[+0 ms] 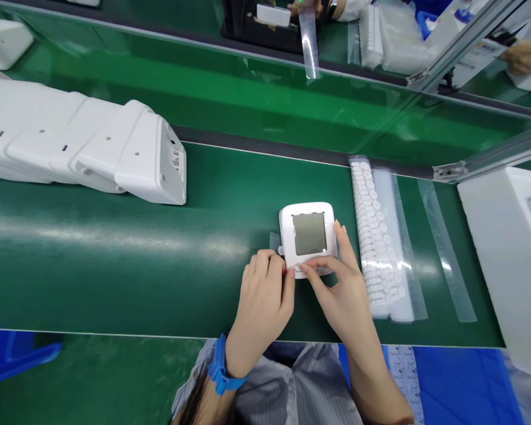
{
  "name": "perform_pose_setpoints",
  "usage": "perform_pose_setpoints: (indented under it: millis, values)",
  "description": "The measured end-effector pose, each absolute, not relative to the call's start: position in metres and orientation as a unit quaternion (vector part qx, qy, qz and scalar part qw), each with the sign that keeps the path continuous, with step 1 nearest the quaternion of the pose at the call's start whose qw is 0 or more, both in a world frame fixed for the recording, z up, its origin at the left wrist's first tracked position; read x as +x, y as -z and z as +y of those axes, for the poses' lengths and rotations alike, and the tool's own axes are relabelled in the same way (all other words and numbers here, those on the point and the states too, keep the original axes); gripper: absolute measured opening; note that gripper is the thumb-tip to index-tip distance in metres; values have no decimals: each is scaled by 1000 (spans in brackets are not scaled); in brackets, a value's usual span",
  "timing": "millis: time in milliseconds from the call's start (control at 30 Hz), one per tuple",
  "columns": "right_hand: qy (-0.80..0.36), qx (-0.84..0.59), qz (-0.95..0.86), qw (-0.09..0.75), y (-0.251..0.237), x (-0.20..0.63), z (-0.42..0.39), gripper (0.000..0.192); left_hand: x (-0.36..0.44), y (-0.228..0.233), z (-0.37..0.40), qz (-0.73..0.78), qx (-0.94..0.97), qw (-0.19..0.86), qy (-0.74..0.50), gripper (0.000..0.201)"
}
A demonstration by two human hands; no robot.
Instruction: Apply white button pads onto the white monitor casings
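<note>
I see one white monitor unit (308, 236), grey screen up, lying on the green belt (115, 265) with its near edge under my fingertips: the left hand (263, 301) pinches the near-left corner, and the right hand (343, 292) wraps the right side, thumb pressing the near edge. I count one bagged strip of white caps (376, 242) just to its right, and one row of four white housings (79, 144) at far left.

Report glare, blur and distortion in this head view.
Head view: a bright glare band streaks the green belt at left; the device's grey screen looks dull, unreflective; the aluminium rails bow from lens distortion; far-edge hands are soft.
</note>
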State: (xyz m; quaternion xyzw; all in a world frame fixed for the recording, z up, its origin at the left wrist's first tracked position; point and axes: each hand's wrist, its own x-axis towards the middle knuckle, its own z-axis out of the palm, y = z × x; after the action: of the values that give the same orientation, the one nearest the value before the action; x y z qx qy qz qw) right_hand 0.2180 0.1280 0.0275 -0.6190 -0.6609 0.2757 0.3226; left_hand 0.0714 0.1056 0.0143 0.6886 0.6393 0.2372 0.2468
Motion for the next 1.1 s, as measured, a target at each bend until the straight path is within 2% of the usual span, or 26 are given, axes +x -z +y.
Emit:
perform_pose_setpoints:
  millis: [233,1100]
  values:
    - [-278,-638,-656,292,-33,216,128,17,75,-17,106,649,686,239,-227,14]
    - [-285,-636,-650,305,-31,216,128,17,76,-16,105,645,685,250,-227,15]
